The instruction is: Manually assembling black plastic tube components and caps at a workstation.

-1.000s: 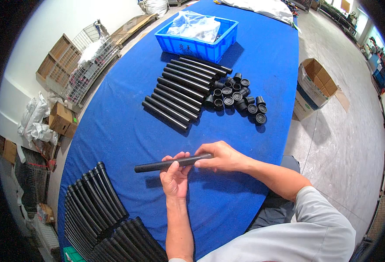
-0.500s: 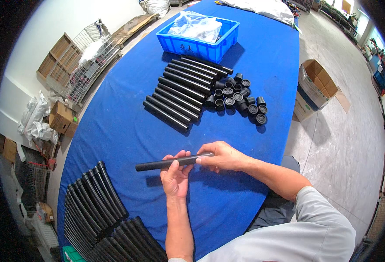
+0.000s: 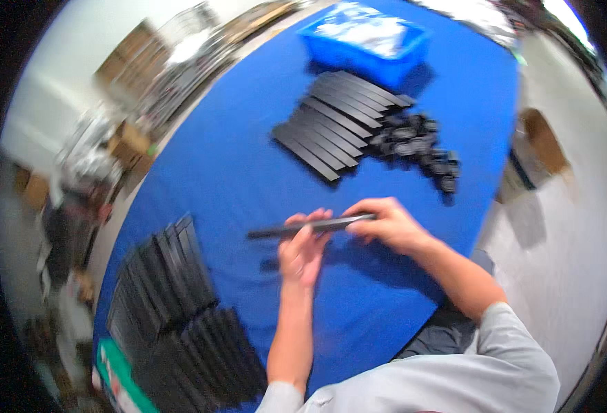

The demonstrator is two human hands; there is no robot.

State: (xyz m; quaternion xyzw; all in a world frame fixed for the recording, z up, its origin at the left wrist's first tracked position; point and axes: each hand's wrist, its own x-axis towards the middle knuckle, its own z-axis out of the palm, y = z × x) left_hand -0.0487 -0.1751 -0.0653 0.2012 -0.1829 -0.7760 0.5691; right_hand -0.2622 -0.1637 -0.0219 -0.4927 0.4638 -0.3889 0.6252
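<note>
A straight black tube (image 3: 269,233) lies across the palm of my left hand (image 3: 303,249), its far left end sticking out past the thumb. My right hand (image 3: 389,224) pinches the tube's right end between thumb and fingers. Both hands hold it above the blue cloth, a little apart from each other. Beyond them on the table is a row of loose black tubes (image 3: 338,127). Beside that row sits a heap of short black end caps (image 3: 408,135). The picture is blurred, so I cannot tell whether a cap sits on the held tube.
A blue plastic crate (image 3: 386,69) with clear plastic bags stands at the far end of the blue-covered table (image 3: 214,158). More black tubes (image 3: 172,282) are laid out at the near left, by a green container (image 3: 121,375). An open cardboard box (image 3: 541,148) stands on the floor at the right.
The whole view has shifted, so table and hands appear farther right and slightly higher. Both hands keep hold of the tube in much the same pose.
</note>
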